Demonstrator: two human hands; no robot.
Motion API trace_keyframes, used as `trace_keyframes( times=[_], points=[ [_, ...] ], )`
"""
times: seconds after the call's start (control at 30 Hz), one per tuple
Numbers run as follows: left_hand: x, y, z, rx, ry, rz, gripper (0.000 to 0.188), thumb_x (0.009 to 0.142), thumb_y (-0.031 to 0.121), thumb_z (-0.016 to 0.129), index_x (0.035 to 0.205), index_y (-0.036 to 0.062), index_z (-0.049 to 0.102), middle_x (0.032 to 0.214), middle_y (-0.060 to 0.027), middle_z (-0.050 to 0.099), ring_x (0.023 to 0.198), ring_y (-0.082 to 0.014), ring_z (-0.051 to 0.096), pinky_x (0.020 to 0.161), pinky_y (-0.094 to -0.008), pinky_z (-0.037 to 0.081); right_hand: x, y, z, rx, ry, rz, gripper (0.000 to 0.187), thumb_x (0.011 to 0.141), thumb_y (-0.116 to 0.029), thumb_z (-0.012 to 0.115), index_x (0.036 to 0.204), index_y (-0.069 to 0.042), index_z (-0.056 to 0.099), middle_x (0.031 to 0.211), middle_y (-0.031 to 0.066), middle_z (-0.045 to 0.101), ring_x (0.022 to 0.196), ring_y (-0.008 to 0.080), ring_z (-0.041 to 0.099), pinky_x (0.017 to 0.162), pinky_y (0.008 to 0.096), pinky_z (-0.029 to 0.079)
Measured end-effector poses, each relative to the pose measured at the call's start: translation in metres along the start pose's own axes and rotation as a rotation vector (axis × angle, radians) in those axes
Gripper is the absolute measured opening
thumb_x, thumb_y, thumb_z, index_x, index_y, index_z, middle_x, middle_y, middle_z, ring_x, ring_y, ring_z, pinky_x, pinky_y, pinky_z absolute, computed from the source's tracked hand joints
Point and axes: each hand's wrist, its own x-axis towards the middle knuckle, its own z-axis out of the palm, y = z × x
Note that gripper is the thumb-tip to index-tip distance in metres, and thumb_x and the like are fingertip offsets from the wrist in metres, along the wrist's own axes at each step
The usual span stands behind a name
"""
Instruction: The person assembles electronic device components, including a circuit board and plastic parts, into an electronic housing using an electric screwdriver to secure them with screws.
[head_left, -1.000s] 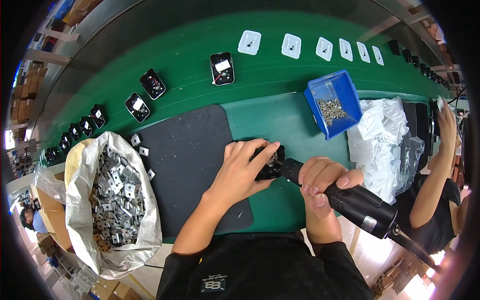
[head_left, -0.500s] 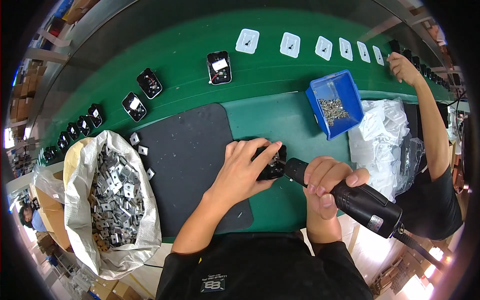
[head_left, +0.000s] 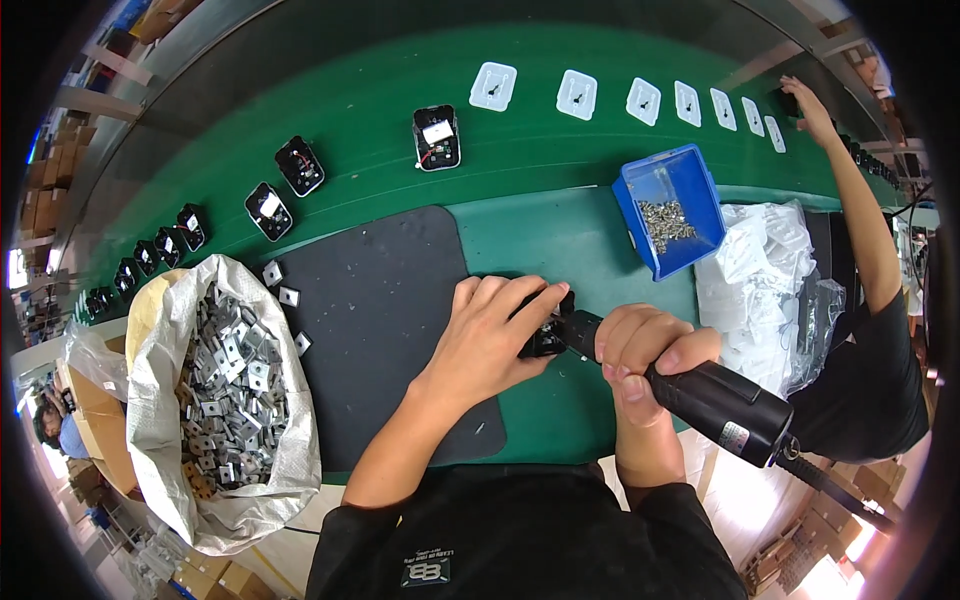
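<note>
My left hand (head_left: 490,335) is wrapped over a small black plastic housing (head_left: 541,341), holding it against the green bench surface. Much of the housing is hidden under my fingers. In my right hand (head_left: 652,358) is a black corded electric screwdriver (head_left: 728,405), lying slanted with its nose pointing left. The nose reaches over the right side of the housing, close to my left fingertips. Whether the bit sits on a screw is hidden. Beyond my hands stands a blue bin (head_left: 716,212) with small metal screws (head_left: 665,226) in it.
A white woven sack (head_left: 160,450) of metal plates stands left, beside a dark mat (head_left: 380,320). Across the green belt (head_left: 370,115) lie black housings (head_left: 437,138) and white trays (head_left: 577,94). Clear plastic bags (head_left: 755,290) lie right, near a co-worker's arm (head_left: 868,235).
The screwdriver and my right hand have shifted slightly left, bringing the nose over the housing. My left hand stays put. The co-worker's hand has moved farther away, and another white tray shows there.
</note>
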Motion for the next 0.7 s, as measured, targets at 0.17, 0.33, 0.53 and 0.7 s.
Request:
trace_keyframes(
  times=[0.17,0.33,0.53,0.7],
  points=[
    [0.003,0.002,-0.006,0.037,-0.032,0.033,0.074,0.058,0.019,0.083,0.126,0.0088,0.054,0.116,-0.0063,0.054,0.101,-0.0246,0.051,0.09,-0.0393,0.036,0.001,-0.001,0.002,-0.025,-0.059,-0.059,0.047,0.072,0.005,0.064,0.113,-0.008,0.044,0.066,0.0029,0.057,0.051,0.0168,0.056,0.052,0.0317,0.051],
    [0.037,-0.002,-0.026,0.164,0.016,0.028,0.077,0.059,0.017,0.081,0.128,0.0044,0.047,0.12,-0.0147,0.055,0.112,-0.0317,0.051,0.096,-0.0447,0.036,0.014,-0.041,-0.012,-0.082,0.142,-0.14,0.06,0.08,-0.01,0.073,0.127,-0.013,0.037,0.068,0.0013,0.06,0.053,0.0165,0.057,0.052,0.0323,0.049],
    [0.112,-0.034,-0.053,0.513,0.165,-0.001,0.074,0.063,0.017,0.077,0.13,0.008,0.048,0.128,-0.016,0.05,0.122,-0.0326,0.045,0.099,-0.0452,0.032,0.057,-0.009,-0.061,-0.205,0.377,-0.266,0.052,0.083,-0.003,0.065,0.127,-0.008,0.039,0.069,0.0035,0.05,0.054,0.0166,0.05,0.055,0.0334,0.046],
    [0.136,-0.066,-0.057,0.664,0.049,-0.137,0.08,0.067,0.032,0.081,0.136,0.0127,0.046,0.141,-0.0204,0.042,0.13,-0.0354,0.039,0.105,-0.0502,0.027,0.076,0.034,-0.083,-0.37,0.364,-0.196,0.048,0.081,0.004,0.064,0.122,0.003,0.041,0.069,0.0086,0.057,0.058,0.0148,0.055,0.057,0.0276,0.049]
  ],
)
